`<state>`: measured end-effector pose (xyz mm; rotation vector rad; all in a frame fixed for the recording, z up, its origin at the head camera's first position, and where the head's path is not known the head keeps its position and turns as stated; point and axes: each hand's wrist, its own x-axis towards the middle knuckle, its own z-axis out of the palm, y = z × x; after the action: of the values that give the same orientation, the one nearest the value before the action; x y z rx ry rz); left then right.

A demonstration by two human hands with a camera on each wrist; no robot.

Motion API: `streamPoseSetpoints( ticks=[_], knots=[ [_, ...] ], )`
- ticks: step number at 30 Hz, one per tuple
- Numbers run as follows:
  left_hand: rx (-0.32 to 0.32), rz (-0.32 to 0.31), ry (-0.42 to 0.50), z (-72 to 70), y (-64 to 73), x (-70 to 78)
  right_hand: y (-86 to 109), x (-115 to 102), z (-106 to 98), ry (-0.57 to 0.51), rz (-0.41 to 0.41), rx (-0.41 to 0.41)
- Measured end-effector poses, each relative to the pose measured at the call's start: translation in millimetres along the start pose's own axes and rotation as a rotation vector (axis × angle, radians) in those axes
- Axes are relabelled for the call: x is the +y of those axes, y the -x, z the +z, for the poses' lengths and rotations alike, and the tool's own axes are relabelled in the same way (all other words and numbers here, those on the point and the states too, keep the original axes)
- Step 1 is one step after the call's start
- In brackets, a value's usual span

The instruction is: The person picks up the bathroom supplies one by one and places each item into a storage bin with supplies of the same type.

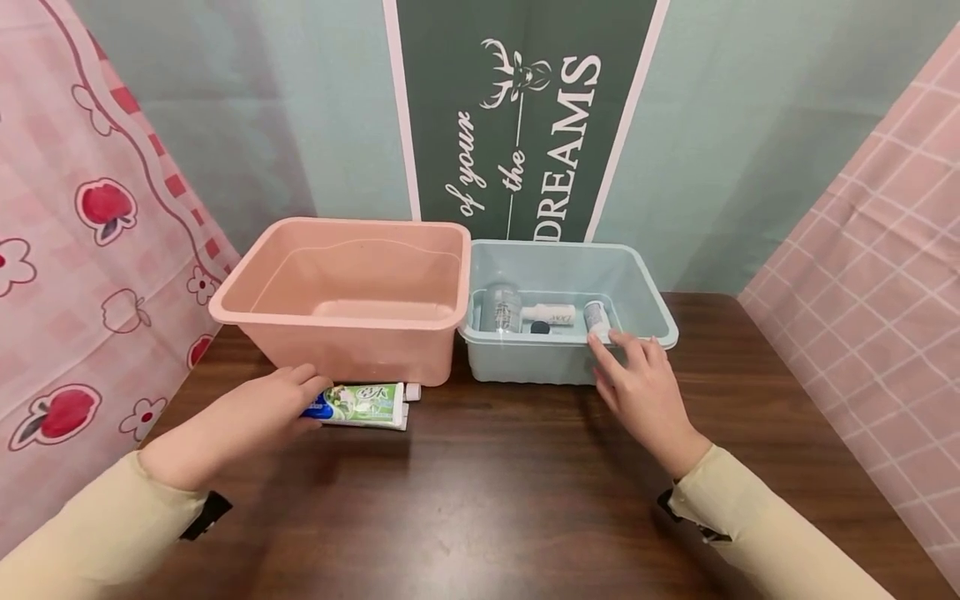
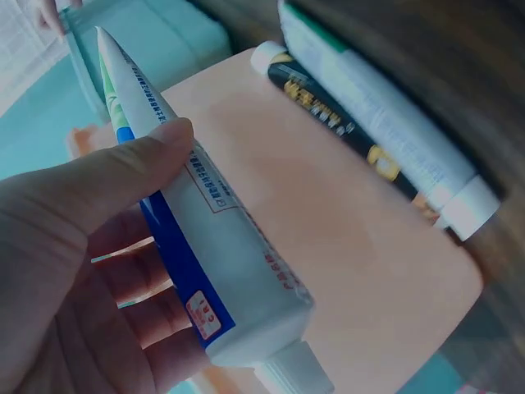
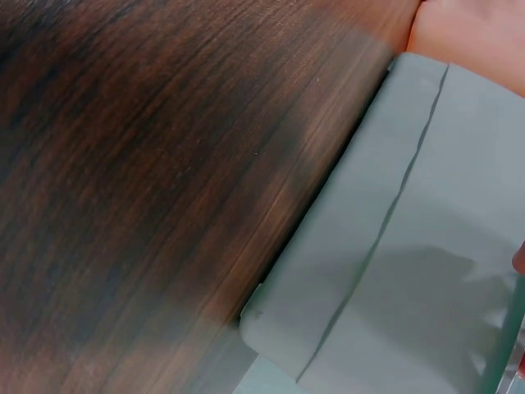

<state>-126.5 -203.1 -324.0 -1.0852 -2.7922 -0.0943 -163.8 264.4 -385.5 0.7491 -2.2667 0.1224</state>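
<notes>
My left hand (image 1: 281,400) grips a green, white and blue toothpaste tube (image 1: 363,404) in front of the pink bin (image 1: 352,354). In the left wrist view the thumb lies on the tube's printed back, and the fingers curl behind it. A black tube (image 2: 328,115) and a white tube (image 2: 385,123) lie beside the bin wall; the head view mostly hides them. My right hand (image 1: 641,387) rests at the front rim of the light blue bin (image 1: 540,362), fingers loosely bent. A small white bottle (image 1: 596,317) lies inside, close to those fingertips.
The blue bin also holds a clear bottle (image 1: 501,308), another white bottle (image 1: 551,314) and a black cap (image 1: 540,327). Both bins stand side by side on a dark wooden table (image 1: 480,492), before a hanging cloth (image 1: 322,108). Patterned pink cloths flank the table.
</notes>
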Motion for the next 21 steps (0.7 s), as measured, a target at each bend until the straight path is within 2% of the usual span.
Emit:
streamPoseSetpoints(
  ticks=[4,10,15,21],
  knots=[
    [0.004,0.018,0.025,-9.3,-3.6,-2.4,-0.5,0,-1,0.002,-0.004,-0.001],
    [0.011,0.055,-0.021,-19.6,-6.3,-4.3,-2.2,-1,-2,0.001,-0.001,-0.008],
    [0.013,0.053,-0.003,-27.6,-7.1,-4.2,-2.4,0,-2,-0.001,-0.001,-0.009],
    [0.022,0.056,-0.036,-35.8,-8.6,-4.4,-1.8,0,-1,-0.005,-0.013,-0.005]
  ],
)
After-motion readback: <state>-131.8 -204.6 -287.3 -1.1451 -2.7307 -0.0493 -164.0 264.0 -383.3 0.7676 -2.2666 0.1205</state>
